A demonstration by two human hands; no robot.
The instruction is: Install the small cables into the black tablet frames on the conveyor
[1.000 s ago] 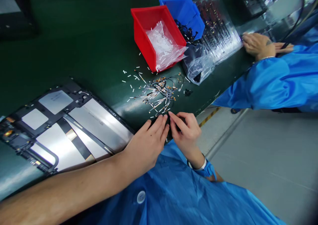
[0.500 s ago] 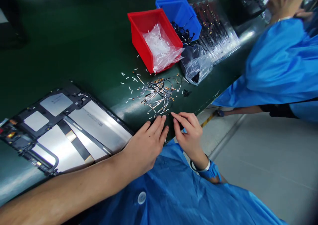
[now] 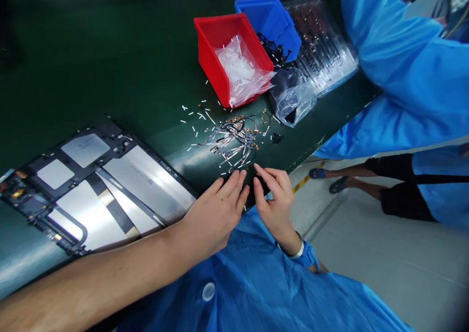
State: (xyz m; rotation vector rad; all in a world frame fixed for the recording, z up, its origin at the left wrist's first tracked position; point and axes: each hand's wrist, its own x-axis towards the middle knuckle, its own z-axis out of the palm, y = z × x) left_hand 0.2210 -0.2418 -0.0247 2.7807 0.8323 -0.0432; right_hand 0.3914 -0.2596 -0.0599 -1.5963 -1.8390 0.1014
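Observation:
My left hand [image 3: 216, 210] lies flat on the green mat, fingers spread, just below a tangled pile of thin cables with gold connectors [image 3: 234, 139]. My right hand [image 3: 274, 200] hovers at the mat's edge with its fingers apart. A small dark piece [image 3: 262, 188] sits partly hidden between my hands. Small white sleeves [image 3: 194, 121] are scattered beside the cables. To the left, under my left forearm, lies an opened tablet [image 3: 110, 195] with its silver battery panels showing.
A red bin [image 3: 208, 63] holds a plastic bag of white pieces [image 3: 242, 70]. Behind it stand a blue bin [image 3: 273, 14] and a clear tray of parts [image 3: 322, 43]. A co-worker in a blue gown [image 3: 403, 77] stands at the right, above a grey floor [image 3: 384, 268].
The co-worker's hand has left the clear tray, and the blue gown now fills the upper right with legs showing below it. My hands have barely moved.

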